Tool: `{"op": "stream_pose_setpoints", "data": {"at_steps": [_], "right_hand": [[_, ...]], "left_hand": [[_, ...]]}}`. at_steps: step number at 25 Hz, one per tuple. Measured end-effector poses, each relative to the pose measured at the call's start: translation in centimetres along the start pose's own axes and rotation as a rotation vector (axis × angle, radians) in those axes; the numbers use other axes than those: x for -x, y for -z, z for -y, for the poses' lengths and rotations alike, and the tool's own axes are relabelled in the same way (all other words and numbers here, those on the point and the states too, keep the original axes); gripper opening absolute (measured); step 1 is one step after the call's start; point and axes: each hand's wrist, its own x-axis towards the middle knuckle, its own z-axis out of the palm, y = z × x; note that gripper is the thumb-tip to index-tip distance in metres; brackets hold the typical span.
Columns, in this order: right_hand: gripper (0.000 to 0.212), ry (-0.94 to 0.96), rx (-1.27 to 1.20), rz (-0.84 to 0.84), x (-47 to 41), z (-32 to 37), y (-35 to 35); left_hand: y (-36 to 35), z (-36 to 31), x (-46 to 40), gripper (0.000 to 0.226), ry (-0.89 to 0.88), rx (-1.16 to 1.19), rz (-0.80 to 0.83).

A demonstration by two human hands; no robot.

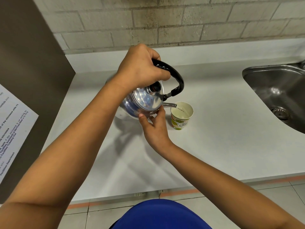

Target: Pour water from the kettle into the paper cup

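The kettle [143, 100], gripped by the left hand [142, 68] and steadied by the open right hand [154, 124], is tipped over the water-holding paper cup [181, 115].

A pale grey table [214, 146] runs along a wall of whitewashed brick [165, 22], stained darker near the middle. A steel sink [280, 90] is set into it at far right, a brown panel [33, 63] bearing a printed notice [13, 129] stands at left, and light floor tiles [247, 204] show below.

Head view: close above counter [214, 146], facing forward-down
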Motion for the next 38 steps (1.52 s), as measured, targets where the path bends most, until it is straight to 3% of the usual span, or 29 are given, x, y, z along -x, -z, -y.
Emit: {"op": "stream_pose_setpoints", "data": {"at_steps": [23,32,35,38], "right_hand": [[0.06,0.021,0.012,0.022,0.0,0.1,-0.3],[0.066,-0.024,0.092,0.056,0.5,-0.5,0.0],[0.07,-0.021,0.275,-0.035,0.9,-0.9,0.1],[0.065,0.217,0.348,-0.223,0.4,1.1,0.5]], "left_hand": [[0.2,0.0,-0.2,0.015,-0.02,-0.04,0.004],[1.3,3.4,-0.4,0.023,0.053,0.134,-0.071],[1.4,4.8,-0.2,0.029,0.072,0.242,-0.13],[1.7,6.1,0.3,0.034,0.109,0.387,-0.197]]}}
